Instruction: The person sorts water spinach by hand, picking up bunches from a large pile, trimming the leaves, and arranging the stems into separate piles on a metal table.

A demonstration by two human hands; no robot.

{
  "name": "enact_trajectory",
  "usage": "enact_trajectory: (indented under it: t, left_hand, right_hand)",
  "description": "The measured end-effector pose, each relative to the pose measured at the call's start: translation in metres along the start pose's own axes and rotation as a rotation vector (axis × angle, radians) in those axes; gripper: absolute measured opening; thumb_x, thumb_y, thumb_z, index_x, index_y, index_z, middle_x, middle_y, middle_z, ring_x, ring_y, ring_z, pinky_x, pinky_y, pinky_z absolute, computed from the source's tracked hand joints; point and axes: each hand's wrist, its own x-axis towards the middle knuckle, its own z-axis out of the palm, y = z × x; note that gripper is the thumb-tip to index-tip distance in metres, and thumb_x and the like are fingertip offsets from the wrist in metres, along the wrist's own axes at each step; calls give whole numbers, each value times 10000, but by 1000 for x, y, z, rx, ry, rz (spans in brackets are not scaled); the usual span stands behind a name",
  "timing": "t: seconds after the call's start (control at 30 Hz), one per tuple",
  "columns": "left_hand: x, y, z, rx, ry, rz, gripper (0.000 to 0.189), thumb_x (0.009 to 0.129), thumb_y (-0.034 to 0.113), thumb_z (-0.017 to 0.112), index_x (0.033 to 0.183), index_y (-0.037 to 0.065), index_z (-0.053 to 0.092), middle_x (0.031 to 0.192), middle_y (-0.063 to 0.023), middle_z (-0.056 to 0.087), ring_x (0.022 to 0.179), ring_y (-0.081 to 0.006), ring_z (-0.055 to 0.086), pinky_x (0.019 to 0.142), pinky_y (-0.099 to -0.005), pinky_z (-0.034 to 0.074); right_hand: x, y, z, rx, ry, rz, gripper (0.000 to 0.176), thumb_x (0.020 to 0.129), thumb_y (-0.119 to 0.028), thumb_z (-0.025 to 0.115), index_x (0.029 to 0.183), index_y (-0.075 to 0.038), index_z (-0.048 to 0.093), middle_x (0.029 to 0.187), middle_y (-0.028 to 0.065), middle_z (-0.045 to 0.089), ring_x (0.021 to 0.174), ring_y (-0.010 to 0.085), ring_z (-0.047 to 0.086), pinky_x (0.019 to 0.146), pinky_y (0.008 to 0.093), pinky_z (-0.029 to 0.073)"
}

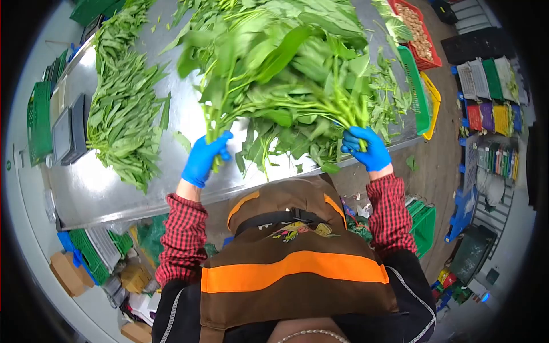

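Note:
My left hand point(206, 159), in a blue glove, is closed round a small bunch of leafy green stems point(214, 117), cut ends down. Long pointed leaves fan out above it, blurred by motion. On the right, my gloved right hand point(367, 148) grips a thicker bunch of leafy greens point(346, 108) by its stems. Both bunches are raised over the near edge of the metal table point(186, 111). Behind and between them a large pile of the same greens point(320, 17) covers the table, so where the bunches' tips end is hidden.
A long row of greens point(123, 108) lies at left, beside a dark device point(71, 128), possibly a scale. Along the right stand a green crate point(422, 108), a yellow crate point(433, 111) and a red crate point(437, 60) of small brownish produce. Below the table's left edge are crates and cardboard boxes point(71, 271).

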Motion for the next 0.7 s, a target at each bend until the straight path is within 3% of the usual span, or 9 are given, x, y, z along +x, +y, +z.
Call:
enact_trajectory:
  t: [0.13,0.23,0.27,0.33,0.4,0.47,0.53,0.63,0.7]
  left_hand:
    - [22,-9,-23,-432,338,178,308,885,248,664,1057,3,594,744,-47,574,759,-225,663,715,-330,546]
    - [20,3,-20,-462,483,302,324,892,265,657,1072,4,593,748,-58,604,736,-199,654,705,-317,529]
    - [15,6,-10,-399,447,303,331,894,275,654,1075,5,592,749,-67,621,726,-184,647,694,-301,519]
    - [3,7,19,-306,329,313,348,900,292,643,1088,3,591,748,-75,657,696,-147,629,673,-267,493]
    - [-1,0,57,-322,78,158,425,919,277,617,1232,2,531,855,-63,668,755,-149,638,734,-275,503]
    - [9,-27,97,-668,-258,123,462,938,259,590,1330,51,461,1143,-83,610,941,-146,621,795,-293,516]
    - [21,-38,110,-890,-357,-108,452,941,238,585,1332,54,453,1205,-74,592,1020,-182,608,884,-327,502]
    - [61,-107,97,-975,-357,-239,467,922,237,604,1323,49,458,1206,-94,595,1060,-202,600,946,-352,480]
    - [70,-146,78,-563,-280,79,454,909,213,603,1301,23,475,1171,-137,608,1079,-249,594,985,-384,461]
  right_hand:
    - [8,-25,0,247,26,-15,471,918,-190,545,1309,56,452,653,-59,379,574,57,374,643,268,392]
    - [-3,-52,36,27,-69,-301,383,912,-210,582,1227,3,543,699,-47,459,603,61,427,648,259,414]
    - [-4,-55,51,27,-72,-306,383,912,-210,582,1227,3,543,699,-47,459,603,61,427,648,259,414]
    - [-1,-47,82,-724,255,-303,422,873,-243,653,1215,-13,559,756,-24,552,666,53,519,619,276,428]
    - [24,-6,87,-1125,302,-669,429,832,-330,694,1127,-34,593,907,90,680,763,218,651,675,359,504]
    - [26,14,130,-1475,275,-321,682,819,-434,655,1322,-24,444,1058,246,633,932,401,632,788,437,511]
    - [46,70,125,-1667,167,-264,787,823,-493,629,1374,3,364,1097,251,621,947,403,630,805,440,512]
    - [46,101,114,-1582,30,-429,759,828,-455,654,1353,30,397,1094,228,630,929,347,653,792,413,521]
    - [39,89,119,-1312,-28,-300,717,837,-426,661,1337,31,422,1061,199,643,904,296,657,785,387,524]
